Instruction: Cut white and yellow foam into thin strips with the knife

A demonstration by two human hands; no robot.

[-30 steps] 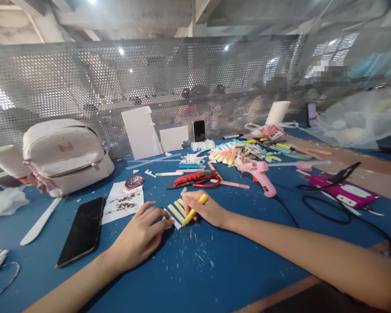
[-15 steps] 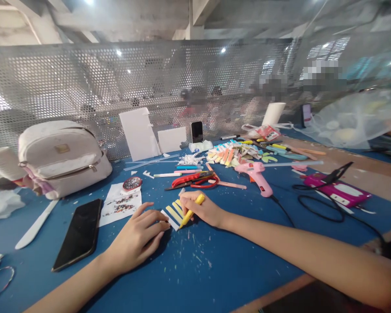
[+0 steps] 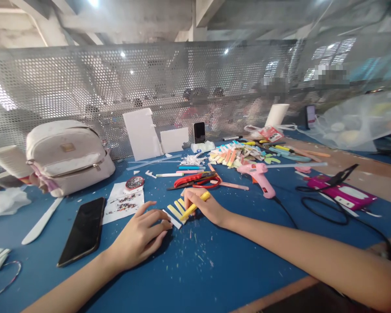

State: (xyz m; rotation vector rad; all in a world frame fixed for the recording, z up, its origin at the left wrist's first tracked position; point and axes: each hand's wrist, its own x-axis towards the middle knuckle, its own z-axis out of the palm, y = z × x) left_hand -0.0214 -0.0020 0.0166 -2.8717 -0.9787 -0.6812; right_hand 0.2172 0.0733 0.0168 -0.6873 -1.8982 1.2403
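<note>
My right hand is closed around a yellow marker, its tip down at a small row of strips. Several of these strips are coloured yellow, and the nearest one, a white strip, is bare. My left hand lies on the blue table with its fingers spread, fingertips at the left end of the white strip. Just beyond my right hand are red-handled pliers. Left of my left hand is a sheet of paper with small coloured bits and a round red-rimmed container.
A black phone and white knife lie left, before a white backpack. At right are a pink glue gun, its cord, and a magenta power strip. A heap of coloured pieces sits behind.
The marker in my right hand has tilted flatter, and its tip has shifted slightly up and right along the strips. My left hand stays put; the view has shifted slightly.
</note>
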